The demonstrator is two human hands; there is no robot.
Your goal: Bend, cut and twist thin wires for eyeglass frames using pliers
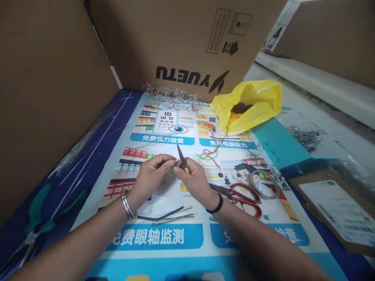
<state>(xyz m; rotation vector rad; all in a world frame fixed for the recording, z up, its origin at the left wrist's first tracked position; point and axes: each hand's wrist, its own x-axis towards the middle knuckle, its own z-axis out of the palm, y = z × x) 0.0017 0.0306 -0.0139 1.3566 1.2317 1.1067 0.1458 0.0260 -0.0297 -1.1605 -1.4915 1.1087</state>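
Note:
My left hand [157, 171], with a silver bangle at the wrist, is closed in a pinch over the middle of the printed mat. Fine wire [165, 179] shows at its fingertips, mostly hidden by the fingers. Close beside it, my right hand [191, 175] is wrapped round a slim pointed metal tool [181, 154] with a yellowish part near the grip; its tip points up and away, and its exact kind is unclear. The fingertips of both hands nearly meet. Below them, several short thin rods [175, 216] lie on the mat. Red-handled scissors [241, 194] rest by my right wrist.
Green-handled pliers [38, 222] lie at left beside thin straight wires [79, 144]. A yellow bag [258, 105] stands open at back right, near coloured threads [211, 154]. A tape roll [265, 184] and package [336, 210] are right. Cardboard [175, 43] walls the back.

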